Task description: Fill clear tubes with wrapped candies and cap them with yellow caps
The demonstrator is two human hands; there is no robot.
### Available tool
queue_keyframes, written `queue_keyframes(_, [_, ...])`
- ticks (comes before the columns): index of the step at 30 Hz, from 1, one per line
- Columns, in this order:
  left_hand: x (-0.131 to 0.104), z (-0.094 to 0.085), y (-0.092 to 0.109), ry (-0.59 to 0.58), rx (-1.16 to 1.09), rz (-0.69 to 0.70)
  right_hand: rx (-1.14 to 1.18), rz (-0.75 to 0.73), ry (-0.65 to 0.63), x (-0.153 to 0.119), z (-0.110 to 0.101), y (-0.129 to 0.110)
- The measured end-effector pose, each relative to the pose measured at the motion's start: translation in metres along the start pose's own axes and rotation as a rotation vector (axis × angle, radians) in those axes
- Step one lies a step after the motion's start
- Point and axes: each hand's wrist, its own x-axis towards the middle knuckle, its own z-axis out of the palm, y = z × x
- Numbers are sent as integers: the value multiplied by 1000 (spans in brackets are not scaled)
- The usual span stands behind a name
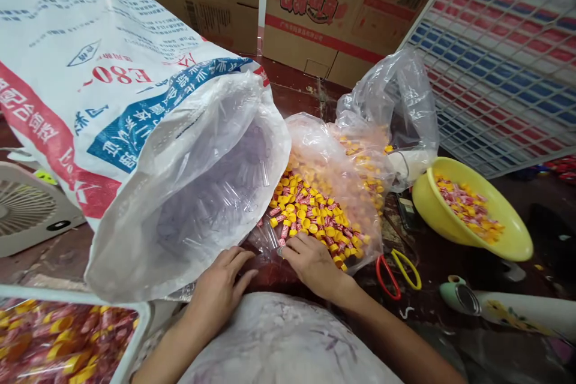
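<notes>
Yel. caps (330,231) + pink pcs (284,231) (jumbled) in clr. bag (310,132).

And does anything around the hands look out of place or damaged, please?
One small thing: a white scrap lies loose near the red and yellow handles, beyond the right hand. It looks like stray litter.

Two hands (220,282) (312,261), one open sack (135,114) — one yellow basin (432,210), one fan (22,207), one white tray (144,312).

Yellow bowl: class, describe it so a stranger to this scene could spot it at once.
Find the white wire rack at upper right. Below its lower edge is the bowl, holding small pink and yellow pieces; unlike the clear bag left of it, it is opaque.
</notes>
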Motion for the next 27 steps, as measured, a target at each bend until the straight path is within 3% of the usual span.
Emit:
queue_keyframes(3, [-6,-1,-1,1,-136,-24,163,64,130,1,-5,7])
queue_keyframes(7, [-5,0,1,3,-188,-25,624,215,237,-1,-23,7])
queue_keyframes(13, [-2,-4,11,-84,-299,117,901,358,124,3,-25,-5])
queue_keyframes(16, [-4,-3,13,-107,-338,172,1110,496,-100,4,-16,-1])
queue_keyframes(18, [-5,-1,14,-63,-334,240,1235,539,-279,2,-7,3])
queue_keyframes(20, [-4,2,14,0,-308,289,1285,569,-375,-1,1,6])
queue_keyframes(23, [2,2,16,29,-298,279,1297,582,-341,-4,9,6])
queue_keyframes(27, [9,0,20,-98,-376,208,1308,594,-289,-7,9,4])
